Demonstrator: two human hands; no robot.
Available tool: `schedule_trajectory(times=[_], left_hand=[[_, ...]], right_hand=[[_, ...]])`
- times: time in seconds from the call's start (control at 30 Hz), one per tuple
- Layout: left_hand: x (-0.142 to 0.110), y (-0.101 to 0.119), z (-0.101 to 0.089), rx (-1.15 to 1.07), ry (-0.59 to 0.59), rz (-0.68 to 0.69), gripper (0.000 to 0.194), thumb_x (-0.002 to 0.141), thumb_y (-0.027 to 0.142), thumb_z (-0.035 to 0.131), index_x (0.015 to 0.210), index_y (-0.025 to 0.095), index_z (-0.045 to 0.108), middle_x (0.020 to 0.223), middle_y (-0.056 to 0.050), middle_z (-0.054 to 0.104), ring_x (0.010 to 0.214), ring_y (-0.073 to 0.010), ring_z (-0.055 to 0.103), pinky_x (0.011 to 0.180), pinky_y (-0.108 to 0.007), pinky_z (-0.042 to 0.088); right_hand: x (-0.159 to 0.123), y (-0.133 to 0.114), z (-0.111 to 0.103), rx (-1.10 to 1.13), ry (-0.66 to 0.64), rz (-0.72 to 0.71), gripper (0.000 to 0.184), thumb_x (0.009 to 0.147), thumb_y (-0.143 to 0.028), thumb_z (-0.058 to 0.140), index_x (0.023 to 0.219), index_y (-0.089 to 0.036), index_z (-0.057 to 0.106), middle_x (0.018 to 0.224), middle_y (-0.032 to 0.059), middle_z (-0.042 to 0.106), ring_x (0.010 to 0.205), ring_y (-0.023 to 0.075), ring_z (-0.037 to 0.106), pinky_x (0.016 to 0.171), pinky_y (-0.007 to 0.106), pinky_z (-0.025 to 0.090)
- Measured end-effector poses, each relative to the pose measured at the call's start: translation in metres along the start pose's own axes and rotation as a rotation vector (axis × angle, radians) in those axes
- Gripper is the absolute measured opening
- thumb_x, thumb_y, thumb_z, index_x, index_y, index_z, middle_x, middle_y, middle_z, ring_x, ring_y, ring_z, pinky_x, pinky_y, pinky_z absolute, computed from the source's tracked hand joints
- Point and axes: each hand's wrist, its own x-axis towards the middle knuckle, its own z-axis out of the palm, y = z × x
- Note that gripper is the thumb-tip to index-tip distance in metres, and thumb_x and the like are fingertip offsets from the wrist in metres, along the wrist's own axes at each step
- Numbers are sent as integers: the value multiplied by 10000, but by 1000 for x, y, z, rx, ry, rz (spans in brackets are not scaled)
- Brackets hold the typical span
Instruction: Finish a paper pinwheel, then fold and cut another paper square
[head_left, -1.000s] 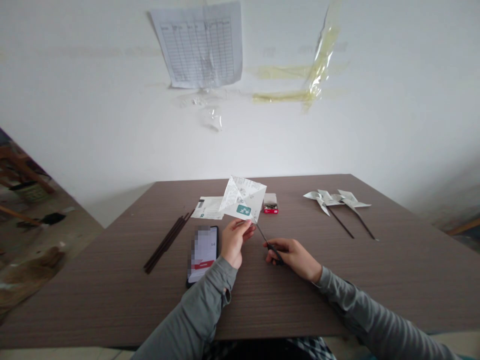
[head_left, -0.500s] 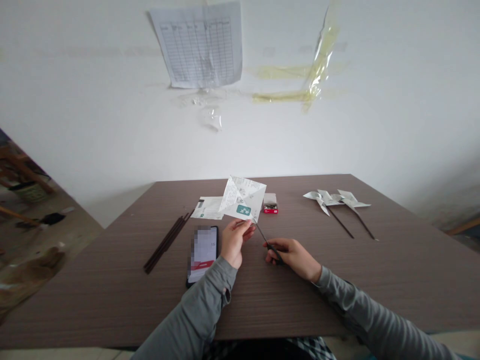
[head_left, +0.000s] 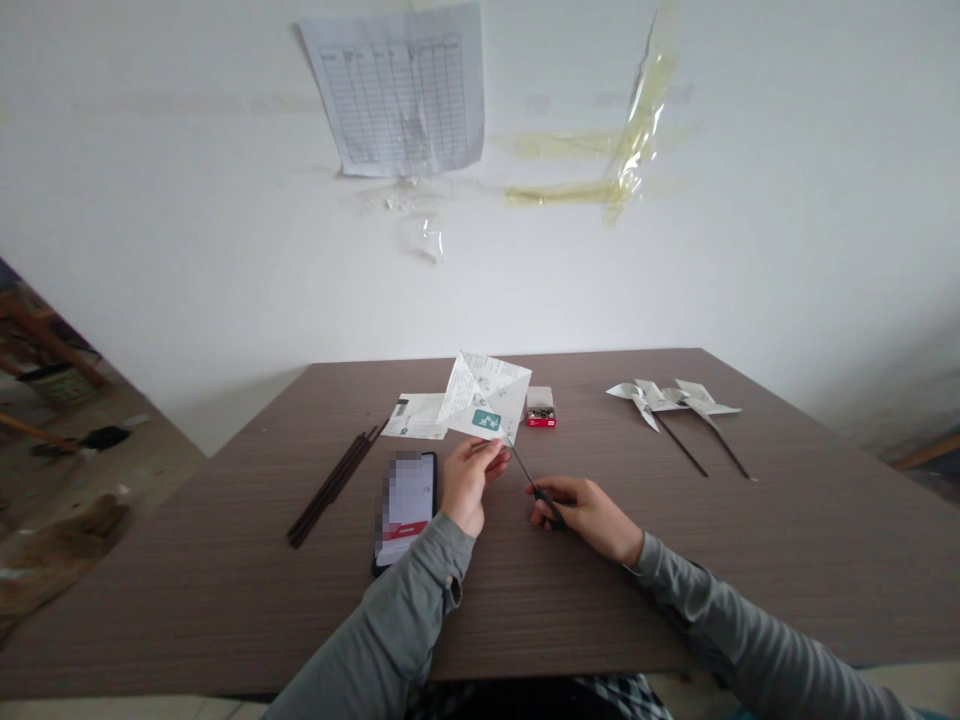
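Note:
My left hand (head_left: 466, 484) pinches the lower corner of a square printed paper (head_left: 486, 396) with diagonal creases, held upright above the brown table (head_left: 225, 590). My right hand (head_left: 586, 513) grips a pair of dark scissors (head_left: 532, 484). The blades point up and left, with the tips at the paper's lower corner beside my left fingers.
A phone (head_left: 406, 505) lies left of my left hand, with several dark sticks (head_left: 334, 484) further left. Another paper sheet (head_left: 417, 415) and a small red box of pins (head_left: 541, 408) lie behind. Two paper pinwheels on sticks (head_left: 679, 409) rest at the right.

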Motion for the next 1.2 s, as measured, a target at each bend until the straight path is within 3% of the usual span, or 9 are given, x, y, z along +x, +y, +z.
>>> schedule_trajectory(times=[0.5, 0.77, 0.97, 1.2], left_hand=[[0, 0, 0, 4, -19, 12, 261, 886, 142, 1122, 926, 211, 873, 979, -76, 945, 915, -240, 938, 838, -301, 763], [2, -2, -2, 11, -16, 15, 322, 842, 181, 1163, 947, 226, 862, 991, -82, 950, 986, -293, 964, 914, -371, 797], [-1, 0, 1, -6, -6, 3, 254, 894, 122, 1110, 920, 209, 873, 965, -65, 945, 899, -230, 928, 834, -299, 753], [-1, 1, 2, -6, -5, -2, 227, 895, 111, 1095, 929, 199, 888, 972, -70, 947, 903, -231, 927, 856, -311, 755]], right_hand=[[0, -1, 0, 3, 9, -3, 658, 773, -865, 998, 1077, -284, 944, 898, 143, 896, 853, 399, 822, 952, 595, 743], [2, 3, 0, 3, 7, -11, 707, 783, -879, 997, 1127, -264, 950, 901, 140, 899, 854, 383, 829, 955, 583, 757], [1, 1, 1, 9, 7, 1, 728, 755, -915, 1004, 1097, -277, 936, 899, 147, 905, 850, 398, 818, 975, 609, 739], [1, 0, 1, 1, 8, -6, 715, 762, -914, 998, 1094, -285, 933, 875, 140, 879, 838, 392, 803, 943, 600, 743]])
